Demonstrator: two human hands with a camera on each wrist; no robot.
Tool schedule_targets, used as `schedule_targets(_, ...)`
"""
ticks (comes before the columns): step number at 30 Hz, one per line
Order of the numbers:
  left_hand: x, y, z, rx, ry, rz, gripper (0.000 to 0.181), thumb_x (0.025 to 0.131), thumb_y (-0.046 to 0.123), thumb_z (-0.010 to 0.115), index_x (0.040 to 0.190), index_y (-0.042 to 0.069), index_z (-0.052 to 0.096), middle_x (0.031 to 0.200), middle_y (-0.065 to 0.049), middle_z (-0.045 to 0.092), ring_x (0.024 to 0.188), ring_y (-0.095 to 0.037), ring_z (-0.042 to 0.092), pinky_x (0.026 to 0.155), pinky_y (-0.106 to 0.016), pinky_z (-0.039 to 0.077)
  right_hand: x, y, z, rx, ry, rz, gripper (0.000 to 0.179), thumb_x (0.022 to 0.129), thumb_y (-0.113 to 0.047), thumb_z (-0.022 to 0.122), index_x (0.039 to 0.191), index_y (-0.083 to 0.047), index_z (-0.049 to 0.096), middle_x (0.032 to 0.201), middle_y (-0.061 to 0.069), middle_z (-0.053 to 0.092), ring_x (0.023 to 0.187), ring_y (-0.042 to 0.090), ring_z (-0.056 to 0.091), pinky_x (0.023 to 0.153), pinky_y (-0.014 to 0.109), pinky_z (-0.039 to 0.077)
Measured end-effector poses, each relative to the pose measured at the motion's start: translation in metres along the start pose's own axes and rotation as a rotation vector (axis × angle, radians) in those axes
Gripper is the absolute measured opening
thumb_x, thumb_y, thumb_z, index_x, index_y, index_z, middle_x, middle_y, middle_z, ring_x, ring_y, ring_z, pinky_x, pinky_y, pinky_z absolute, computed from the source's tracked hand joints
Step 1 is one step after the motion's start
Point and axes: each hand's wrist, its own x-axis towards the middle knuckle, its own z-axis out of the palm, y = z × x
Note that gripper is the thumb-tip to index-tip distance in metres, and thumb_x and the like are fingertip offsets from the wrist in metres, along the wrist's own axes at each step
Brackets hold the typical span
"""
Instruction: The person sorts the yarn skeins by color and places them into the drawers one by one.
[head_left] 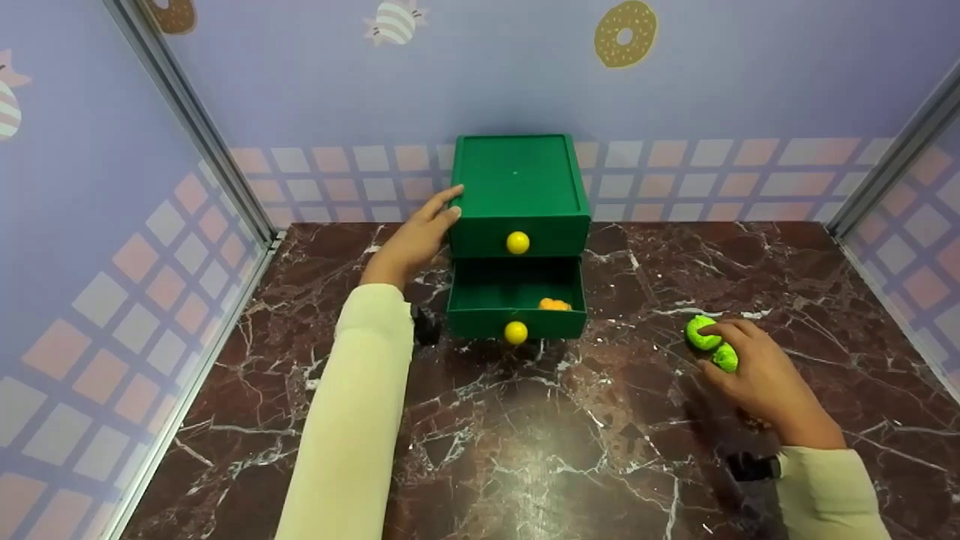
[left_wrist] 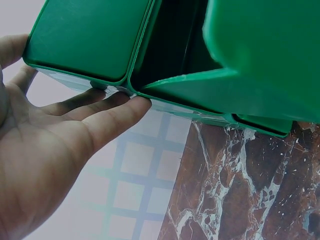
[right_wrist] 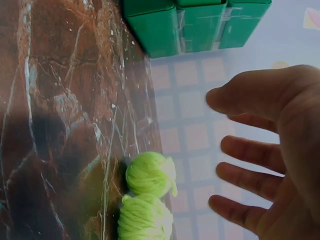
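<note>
A green drawer cabinet (head_left: pixel 517 176) with yellow knobs stands against the back wall. Its top drawer (head_left: pixel 480 236) is closed, and the drawer below (head_left: pixel 480 324) is pulled out with a lumpy orange thing (head_left: pixel 554 304) inside. My left hand (head_left: pixel 412 241) touches the cabinet's left side, its fingers (left_wrist: pixel 117 117) extended along the edge. Over at the right, two lime-green yarn balls (head_left: pixel 703 332) (right_wrist: pixel 145 217) lie side by side on the table. My right hand (head_left: pixel 765 375) hovers just above them, fingers (right_wrist: pixel 250 150) spread and holding nothing.
The dark red marble-patterned table (head_left: pixel 510 442) meets patterned walls (head_left: pixel 517 67) at the back and both sides. A small brownish thing (head_left: pixel 754 421) lies partly hidden under my right wrist. The pulled-out drawer juts forward at the middle.
</note>
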Motion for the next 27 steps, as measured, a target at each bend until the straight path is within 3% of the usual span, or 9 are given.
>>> schedule_targets(13,-0.003,0.002,0.001,0.010,0.012,-0.007,0.050,0.105,0.040,0.036,0.153,0.042,0.021,0.164,0.000,0.011,0.148,-0.028,0.025,0.113,-0.054,0.033,-0.003,0.013,-0.011,-0.013,-0.242,0.133,0.041,0.086,-0.017,0.068,0.124,-0.003,0.059,0.127,0.028,0.051,0.112,0.051,0.052,0.089,0.067,0.041)
schedule_targets(21,-0.003,0.003,0.001,0.006,0.009,-0.005,0.050,0.105,0.040,0.036,0.153,0.043,0.021,0.164,0.000,0.010,0.148,-0.028,0.026,0.112,-0.055,0.034,-0.006,0.022,-0.011,-0.039,-0.277,0.121,0.038,0.084,-0.021,0.073,0.117,-0.004,0.064,0.125,0.030,0.056,0.113,0.053,0.052,0.090,0.066,0.042)
schedule_targets(27,-0.002,0.000,0.001,-0.030,-0.002,0.002,0.050,0.105,0.039,0.036,0.153,0.042,0.020,0.164,0.000,0.009,0.148,-0.027,0.024,0.116,-0.050,0.030,-0.011,0.028,-0.010,-0.044,-0.317,0.150,0.043,0.080,-0.022,0.075,0.116,-0.002,0.065,0.118,0.029,0.059,0.106,0.051,0.056,0.086,0.062,0.045)
